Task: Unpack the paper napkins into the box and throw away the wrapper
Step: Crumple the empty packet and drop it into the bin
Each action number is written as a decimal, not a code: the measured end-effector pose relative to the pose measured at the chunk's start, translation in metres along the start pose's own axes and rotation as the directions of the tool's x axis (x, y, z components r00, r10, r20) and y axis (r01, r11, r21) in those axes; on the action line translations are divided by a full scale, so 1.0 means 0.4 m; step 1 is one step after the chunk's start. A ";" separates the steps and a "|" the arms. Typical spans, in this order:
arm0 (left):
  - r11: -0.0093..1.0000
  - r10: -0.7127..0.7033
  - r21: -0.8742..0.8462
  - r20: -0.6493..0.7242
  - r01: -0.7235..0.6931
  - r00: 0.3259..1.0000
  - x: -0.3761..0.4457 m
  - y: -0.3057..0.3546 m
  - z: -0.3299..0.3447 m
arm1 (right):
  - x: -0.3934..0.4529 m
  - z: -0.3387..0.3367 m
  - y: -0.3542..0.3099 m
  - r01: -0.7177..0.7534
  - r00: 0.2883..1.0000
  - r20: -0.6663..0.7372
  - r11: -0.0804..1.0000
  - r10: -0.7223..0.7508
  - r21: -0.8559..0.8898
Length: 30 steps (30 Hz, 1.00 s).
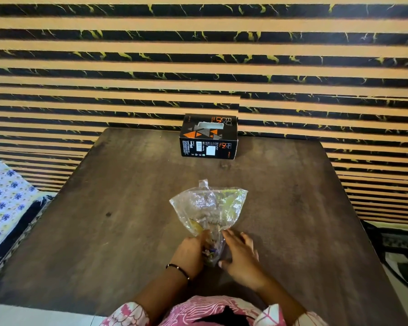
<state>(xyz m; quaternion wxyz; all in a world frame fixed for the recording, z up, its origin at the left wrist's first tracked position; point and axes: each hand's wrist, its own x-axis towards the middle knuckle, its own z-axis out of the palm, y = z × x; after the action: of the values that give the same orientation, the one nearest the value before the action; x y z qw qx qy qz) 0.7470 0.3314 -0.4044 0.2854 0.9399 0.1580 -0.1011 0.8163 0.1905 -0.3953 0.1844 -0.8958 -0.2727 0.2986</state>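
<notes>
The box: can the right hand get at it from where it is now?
Probably yes. The table between the right hand and the box is bare, but the hand would first have to leave the wrapper.

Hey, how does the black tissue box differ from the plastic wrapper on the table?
The tissue box is black, opaque and rigid, with orange triangles; the plastic wrapper is clear and crumpled. The tissue box stands untouched at the far edge of the table; the wrapper lies near the person, its near end held between the left hand and the right hand. The box top has a cut slot; the wrapper looks emptied. Both rest on the dark table.
</notes>
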 end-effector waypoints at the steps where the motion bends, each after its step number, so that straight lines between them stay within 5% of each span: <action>1: 1.000 0.008 -0.005 -0.010 -0.009 1.000 -0.002 0.005 -0.004 | -0.001 0.000 0.000 0.005 1.000 0.008 1.000 -0.005 0.002; 6: 0.957 -0.028 0.288 -0.062 0.045 0.998 -0.018 0.002 -0.007 | -0.002 -0.007 0.000 0.045 0.999 -0.007 0.999 -0.045 0.010; 9: 0.948 0.127 0.315 -0.245 -0.045 0.961 -0.016 -0.005 -0.014 | -0.006 -0.008 -0.005 0.072 0.997 -0.030 0.997 -0.072 -0.009; 12: 0.973 0.231 0.031 -0.122 -0.229 0.965 -0.009 -0.017 0.001 | -0.009 -0.005 -0.009 0.129 0.990 -0.043 0.990 -0.131 -0.050; 15: 0.949 0.200 -0.220 -0.127 -0.224 0.972 -0.012 -0.021 0.014 | -0.011 0.002 -0.011 0.195 0.978 -0.083 0.981 -0.194 0.011; 22: 0.914 0.053 -0.388 -0.165 -0.114 0.985 -0.019 -0.012 0.009 | -0.001 0.018 -0.002 0.162 0.981 -0.137 0.967 -0.137 0.196; 26: 0.888 0.052 -0.446 -0.144 -0.112 0.988 -0.015 -0.004 -0.002 | -0.002 0.024 0.005 0.137 0.991 -0.074 0.828 -0.116 0.543; 30: 0.886 0.099 -0.430 -0.189 -0.173 0.977 -0.017 -0.002 -0.009 | -0.009 0.020 -0.001 0.125 0.989 -0.130 0.848 -0.067 0.516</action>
<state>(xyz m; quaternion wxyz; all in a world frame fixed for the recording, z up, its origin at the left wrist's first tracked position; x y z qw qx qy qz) 0.7407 0.3327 -0.3999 0.4848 0.8637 0.1332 0.0347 0.8086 0.1900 -0.3994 0.4497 -0.8120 -0.2155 0.3033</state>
